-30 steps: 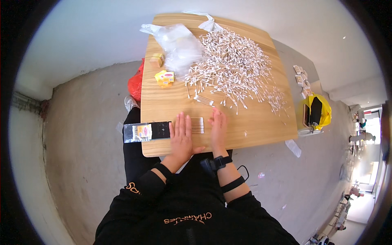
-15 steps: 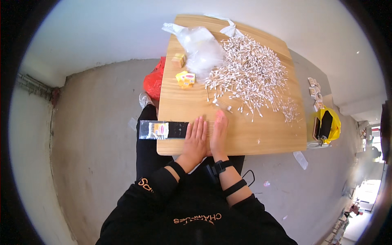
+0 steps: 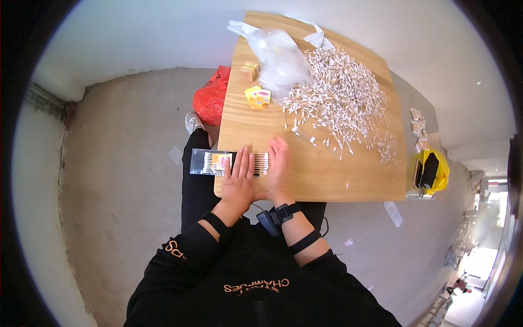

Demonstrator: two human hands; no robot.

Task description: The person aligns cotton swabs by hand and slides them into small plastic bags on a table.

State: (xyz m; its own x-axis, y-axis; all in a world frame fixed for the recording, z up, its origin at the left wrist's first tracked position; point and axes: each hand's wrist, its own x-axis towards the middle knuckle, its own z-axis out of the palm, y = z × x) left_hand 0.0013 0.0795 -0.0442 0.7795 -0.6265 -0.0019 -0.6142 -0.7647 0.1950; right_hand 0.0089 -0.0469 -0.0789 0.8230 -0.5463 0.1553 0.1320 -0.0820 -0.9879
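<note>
My left hand (image 3: 237, 180) lies flat with fingers stretched out across a black strip (image 3: 235, 157) near the table's front left edge. To the right of its fingers, a neat row of cotton swabs (image 3: 262, 163) lies side by side. A clear packet (image 3: 199, 162), with swabs and a yellow-and-white label (image 3: 219, 162) inside, sticks out to the left past the table edge. My right hand (image 3: 278, 170) stands on its side by the right end of the row, holding nothing I can see. Its fingers are slightly bent and a little blurred.
A big heap of loose cotton swabs (image 3: 343, 92) covers the far right of the wooden table (image 3: 327, 182). A clear plastic bag (image 3: 280, 60), yellow labels (image 3: 257, 97) and a small yellowish stack (image 3: 249, 71) lie at the far left. A red bag (image 3: 211, 98) rests on the floor.
My left hand has slid left along the black strip toward the label. My right hand has shifted left too, and the row of swabs now shows between the hands.
</note>
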